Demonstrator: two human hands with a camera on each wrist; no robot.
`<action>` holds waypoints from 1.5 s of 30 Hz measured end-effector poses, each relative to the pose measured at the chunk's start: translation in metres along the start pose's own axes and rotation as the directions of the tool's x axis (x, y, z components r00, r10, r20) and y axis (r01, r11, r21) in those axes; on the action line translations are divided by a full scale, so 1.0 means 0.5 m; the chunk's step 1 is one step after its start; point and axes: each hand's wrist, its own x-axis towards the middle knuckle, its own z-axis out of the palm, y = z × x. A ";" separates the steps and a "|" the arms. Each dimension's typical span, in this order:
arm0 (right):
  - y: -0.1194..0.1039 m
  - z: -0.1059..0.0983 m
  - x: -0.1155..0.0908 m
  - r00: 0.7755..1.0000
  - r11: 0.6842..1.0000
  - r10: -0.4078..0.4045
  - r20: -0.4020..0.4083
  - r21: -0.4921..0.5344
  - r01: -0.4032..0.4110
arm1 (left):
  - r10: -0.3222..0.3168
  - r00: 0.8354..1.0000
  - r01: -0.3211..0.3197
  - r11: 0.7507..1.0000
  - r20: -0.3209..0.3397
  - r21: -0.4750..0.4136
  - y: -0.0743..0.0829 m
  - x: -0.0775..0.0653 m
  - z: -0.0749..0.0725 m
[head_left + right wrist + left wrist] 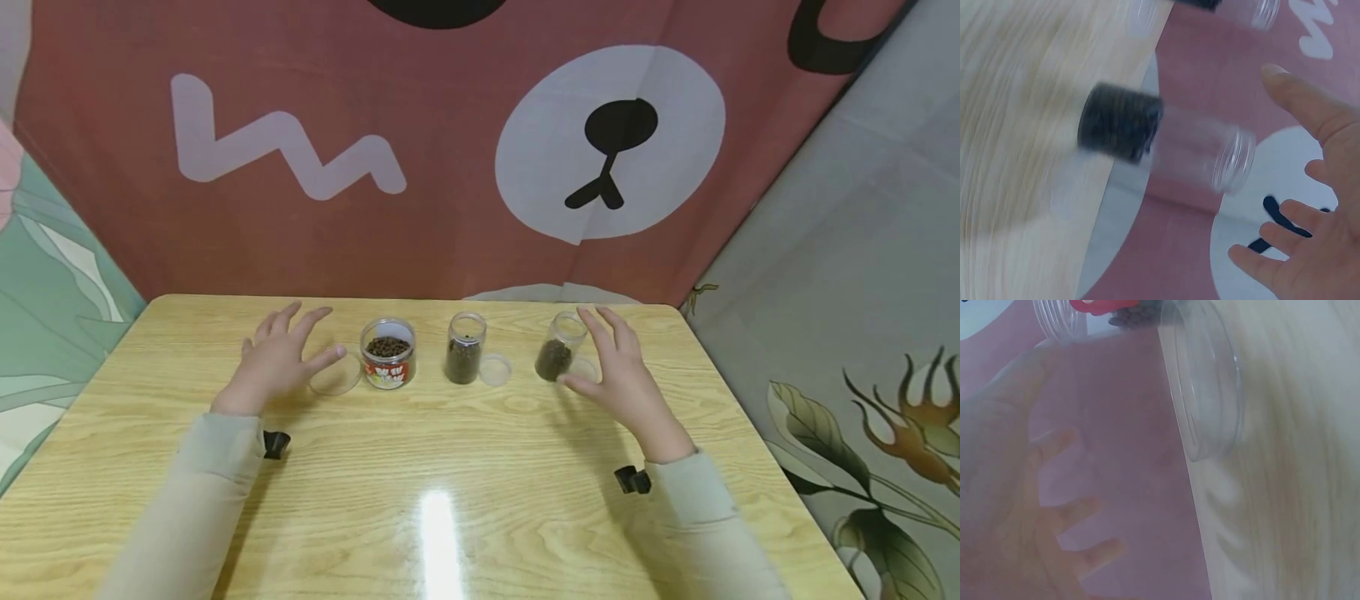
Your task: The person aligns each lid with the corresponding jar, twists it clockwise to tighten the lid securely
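Note:
My left hand hovers with spread fingers over the left part of the table, beside a clear round lid. Just right of that lid stands a wide clear jar with a red label and brown pellets inside. My right hand is held close to a narrow clear jar part-filled with dark grains; the right wrist view shows a gap between them. Its fingers are extended and hold nothing. A similar narrow jar, uncapped with dark grains, stands in the middle.
One small clear lid lies right of the middle jar, and another lid is partly covered by the right jar and hand. The wooden table meets a red curtain at its back edge.

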 end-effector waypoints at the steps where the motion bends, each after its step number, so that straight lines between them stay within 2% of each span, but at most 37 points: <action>1: -0.007 0.005 0.001 1.000 1.000 -0.007 0.002 0.013 0.007 | 0.002 1.000 -0.002 1.000 0.004 0.004 0.002 -0.001 0.000; 7: -0.043 0.033 0.004 0.999 0.993 -0.048 0.026 0.111 0.045 | 0.027 1.000 -0.027 0.999 0.014 0.018 0.011 -0.004 0.003; 13: -0.073 0.057 0.005 0.995 0.978 -0.098 0.001 0.183 0.096 | 0.061 0.998 -0.061 0.998 0.002 0.023 0.016 -0.006 0.006; 20: -0.104 0.087 0.005 0.997 0.949 -0.070 0.029 0.310 0.058 | 0.102 0.995 -0.102 0.994 0.002 0.034 0.025 -0.010 0.014; 28: -0.136 0.125 0.013 0.998 0.892 -0.060 0.037 0.451 0.037 | 0.133 0.991 -0.132 0.990 -0.012 0.042 0.029 -0.008 0.024; 34: -0.161 0.153 0.022 0.995 0.852 -0.055 0.077 0.523 0.006 | 0.133 0.991 -0.134 0.991 0.014 0.032 0.036 -0.008 0.031; 37: -0.172 0.170 0.025 0.993 0.842 -0.061 0.106 0.539 -0.006 | 0.121 0.992 -0.122 0.992 0.025 0.032 0.035 -0.008 0.036; 42: -0.183 0.198 0.033 0.987 0.848 -0.059 0.148 0.530 -0.029 | 0.098 0.994 -0.098 0.995 0.040 0.016 0.028 -0.009 0.043; 45: -0.187 0.210 0.038 0.985 0.840 -0.057 0.165 0.540 -0.041 | 0.090 0.995 -0.090 0.996 0.046 0.001 0.028 -0.012 0.047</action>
